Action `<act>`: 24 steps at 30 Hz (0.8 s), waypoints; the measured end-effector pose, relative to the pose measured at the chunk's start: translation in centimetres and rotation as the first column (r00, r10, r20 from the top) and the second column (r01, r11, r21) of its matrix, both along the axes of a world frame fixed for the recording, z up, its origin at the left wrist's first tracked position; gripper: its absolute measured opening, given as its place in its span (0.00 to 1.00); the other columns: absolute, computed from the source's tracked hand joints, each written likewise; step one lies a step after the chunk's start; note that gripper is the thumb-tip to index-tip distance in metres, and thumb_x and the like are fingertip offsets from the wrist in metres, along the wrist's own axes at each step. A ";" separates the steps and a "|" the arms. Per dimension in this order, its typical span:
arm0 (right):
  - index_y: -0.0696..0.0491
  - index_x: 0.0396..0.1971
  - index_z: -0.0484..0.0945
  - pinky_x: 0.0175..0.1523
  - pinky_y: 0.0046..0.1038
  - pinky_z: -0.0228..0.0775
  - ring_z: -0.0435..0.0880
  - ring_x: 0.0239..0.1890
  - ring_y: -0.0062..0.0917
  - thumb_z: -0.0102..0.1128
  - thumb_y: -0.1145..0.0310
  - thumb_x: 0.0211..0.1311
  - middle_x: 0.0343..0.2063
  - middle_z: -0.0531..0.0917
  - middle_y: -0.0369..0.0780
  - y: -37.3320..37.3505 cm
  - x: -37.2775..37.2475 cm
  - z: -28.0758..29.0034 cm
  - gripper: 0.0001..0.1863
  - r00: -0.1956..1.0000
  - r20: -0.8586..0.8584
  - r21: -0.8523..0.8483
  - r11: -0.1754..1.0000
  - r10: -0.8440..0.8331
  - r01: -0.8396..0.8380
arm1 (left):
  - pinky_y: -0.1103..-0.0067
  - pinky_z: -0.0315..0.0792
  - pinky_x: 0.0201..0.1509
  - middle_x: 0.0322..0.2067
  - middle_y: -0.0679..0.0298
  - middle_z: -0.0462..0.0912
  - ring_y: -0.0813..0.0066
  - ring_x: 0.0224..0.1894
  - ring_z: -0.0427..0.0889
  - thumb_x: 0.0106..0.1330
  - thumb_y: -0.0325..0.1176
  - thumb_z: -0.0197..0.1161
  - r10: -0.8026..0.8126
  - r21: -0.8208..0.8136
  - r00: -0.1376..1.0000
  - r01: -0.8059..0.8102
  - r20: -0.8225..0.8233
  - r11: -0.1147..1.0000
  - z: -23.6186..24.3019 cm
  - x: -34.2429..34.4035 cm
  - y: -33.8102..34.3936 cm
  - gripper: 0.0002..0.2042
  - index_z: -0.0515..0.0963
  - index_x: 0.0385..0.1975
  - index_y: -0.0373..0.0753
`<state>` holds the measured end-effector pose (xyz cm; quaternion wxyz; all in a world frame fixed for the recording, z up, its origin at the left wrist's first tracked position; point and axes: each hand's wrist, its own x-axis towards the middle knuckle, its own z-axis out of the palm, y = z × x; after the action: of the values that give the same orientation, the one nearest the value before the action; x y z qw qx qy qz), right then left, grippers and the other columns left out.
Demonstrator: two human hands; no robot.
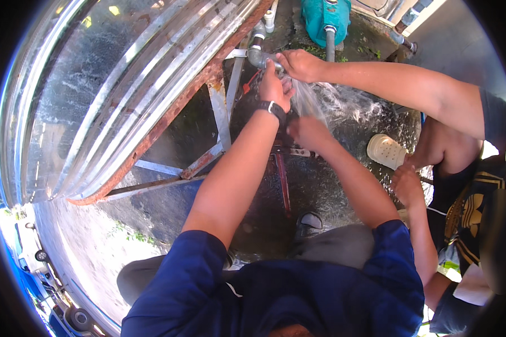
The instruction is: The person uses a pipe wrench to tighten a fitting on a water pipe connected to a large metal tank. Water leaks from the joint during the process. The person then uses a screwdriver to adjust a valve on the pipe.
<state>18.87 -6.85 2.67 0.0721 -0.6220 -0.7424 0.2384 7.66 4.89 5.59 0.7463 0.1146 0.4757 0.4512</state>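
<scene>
The half-open left hand (275,90) touched the spraying pipe (257,57), which likely needed steadying next; the right hand (309,133) was too blurry to tell.

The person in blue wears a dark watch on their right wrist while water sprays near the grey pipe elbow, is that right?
Not quite: the head view shows the dark watch on their left wrist. Water does spray near the grey pipe elbow.

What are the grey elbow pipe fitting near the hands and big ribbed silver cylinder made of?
Grey elbow pipe fitting: probably PVC, satin finish; smooth, moulded curve. Big ribbed silver cylinder: likely polished stainless steel; bright reflective streaks, exact alloy unclear.
</scene>
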 end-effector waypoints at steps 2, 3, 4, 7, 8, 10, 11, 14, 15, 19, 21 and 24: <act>0.56 0.31 0.86 0.45 0.45 0.80 0.87 0.38 0.46 0.64 0.67 0.59 0.31 0.85 0.51 2.0 -0.2 3.5 0.08 0.996 -0.023 0.290 0.953 -0.090 0.093 | 0.64 0.73 0.58 0.55 0.52 0.75 0.60 0.59 0.75 0.76 0.61 0.52 -0.041 -0.064 0.993 0.048 0.110 0.997 -0.5 0.3 1.0 0.33 0.67 0.63 0.33; 0.56 0.33 0.86 0.45 0.44 0.80 0.87 0.38 0.46 0.64 0.68 0.57 0.32 0.85 0.51 3.0 -0.3 4.9 0.09 0.994 -0.045 0.411 0.906 -0.096 0.106 | 0.66 0.75 0.54 0.53 0.55 0.77 0.62 0.55 0.77 0.77 0.60 0.52 -0.037 -0.054 0.994 0.043 0.103 0.998 -0.8 0.4 1.2 0.31 0.69 0.60 0.34; 0.57 0.35 0.85 0.44 0.44 0.80 0.87 0.38 0.46 0.64 0.69 0.56 0.32 0.85 0.52 4.0 -0.3 5.9 0.10 0.992 -0.094 0.605 0.787 -0.079 0.120 | 0.67 0.76 0.51 0.50 0.57 0.79 0.64 0.51 0.79 0.77 0.59 0.51 -0.037 -0.029 0.995 0.040 0.095 0.999 -0.9 0.6 1.4 0.28 0.71 0.57 0.36; 0.62 0.46 0.82 0.46 0.40 0.80 0.85 0.43 0.44 0.64 0.70 0.53 0.37 0.84 0.52 5.6 -0.9 6.7 0.20 0.988 0.119 0.624 0.781 -0.098 0.002 | 0.69 0.77 0.38 0.39 0.65 0.82 0.71 0.38 0.82 0.78 0.54 0.54 -0.023 -0.033 0.999 0.021 -0.048 0.999 -0.5 0.9 1.8 0.21 0.76 0.51 0.42; 0.67 0.54 0.76 0.52 0.39 0.78 0.82 0.50 0.45 0.64 0.69 0.54 0.43 0.82 0.53 5.6 -1.0 6.4 0.27 0.970 0.218 0.653 0.755 -0.109 -0.062 | 0.69 0.77 0.38 0.40 0.65 0.81 0.71 0.38 0.82 0.77 0.54 0.55 0.006 -0.034 0.997 -0.008 -0.079 0.999 -0.3 0.9 1.8 0.21 0.76 0.52 0.41; 0.67 0.56 0.76 0.56 0.40 0.76 0.81 0.51 0.47 0.63 0.68 0.55 0.46 0.81 0.55 5.8 -1.2 5.4 0.28 0.958 0.247 0.780 0.617 -0.146 -0.107 | 0.67 0.76 0.39 0.41 0.64 0.81 0.70 0.39 0.82 0.77 0.54 0.56 0.042 -0.021 0.992 -0.045 -0.119 0.999 0.3 0.7 2.0 0.22 0.76 0.54 0.41; 0.67 0.56 0.76 0.58 0.40 0.75 0.80 0.52 0.47 0.63 0.67 0.56 0.47 0.80 0.56 5.8 -1.2 4.9 0.29 0.948 0.263 0.786 0.609 -0.178 -0.104 | 0.66 0.76 0.40 0.42 0.64 0.81 0.69 0.40 0.82 0.76 0.54 0.57 0.056 -0.001 0.990 -0.057 -0.132 0.998 0.6 0.5 2.2 0.22 0.76 0.55 0.40; 0.67 0.61 0.73 0.66 0.46 0.68 0.74 0.63 0.52 0.62 0.60 0.64 0.59 0.76 0.58 6.6 -1.4 4.0 0.31 0.935 0.305 0.698 0.710 -0.183 -0.089 | 0.63 0.76 0.44 0.47 0.61 0.80 0.67 0.44 0.81 0.76 0.54 0.58 0.087 -0.001 0.987 -0.088 -0.134 0.996 0.8 0.1 2.5 0.24 0.76 0.57 0.39; 0.66 0.61 0.73 0.67 0.46 0.68 0.74 0.63 0.53 0.60 0.59 0.65 0.58 0.76 0.59 7.1 -1.5 3.9 0.32 0.918 0.337 0.693 0.716 -0.212 -0.089 | 0.62 0.76 0.45 0.49 0.60 0.80 0.67 0.46 0.81 0.76 0.54 0.59 0.103 0.011 0.987 -0.103 -0.122 0.995 0.7 0.0 2.7 0.25 0.76 0.57 0.38; 0.65 0.61 0.73 0.67 0.47 0.69 0.76 0.62 0.54 0.57 0.55 0.67 0.57 0.79 0.59 9.8 -1.8 4.6 0.32 0.889 0.421 0.605 0.786 -0.181 -0.127 | 0.62 0.74 0.48 0.55 0.57 0.77 0.63 0.50 0.79 0.73 0.54 0.61 0.028 0.010 0.923 -0.026 -0.383 1.000 0.1 -0.5 2.9 0.30 0.73 0.62 0.35; 0.63 0.58 0.76 0.66 0.46 0.70 0.77 0.62 0.51 0.59 0.53 0.65 0.57 0.80 0.57 11.1 -1.7 5.0 0.31 0.906 0.403 0.523 0.845 -0.130 -0.111 | 0.63 0.74 0.48 0.53 0.57 0.77 0.63 0.49 0.79 0.73 0.54 0.61 -0.004 0.036 0.914 0.020 -0.406 0.999 -0.4 -1.2 3.0 0.29 0.74 0.61 0.34; 0.60 0.53 0.81 0.62 0.43 0.75 0.80 0.60 0.43 0.65 0.50 0.62 0.57 0.81 0.52 13.0 -1.3 5.3 0.29 0.949 0.302 0.389 0.921 -0.093 -0.034 | 0.63 0.73 0.47 0.51 0.56 0.78 0.64 0.49 0.78 0.72 0.55 0.61 0.008 0.009 0.898 -0.005 -0.440 1.000 -0.7 -2.1 3.8 0.28 0.77 0.57 0.34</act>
<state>17.62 6.17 7.99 0.0787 -0.6363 -0.7672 -0.0171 5.56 8.68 4.89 0.6178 0.2147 0.6305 0.4179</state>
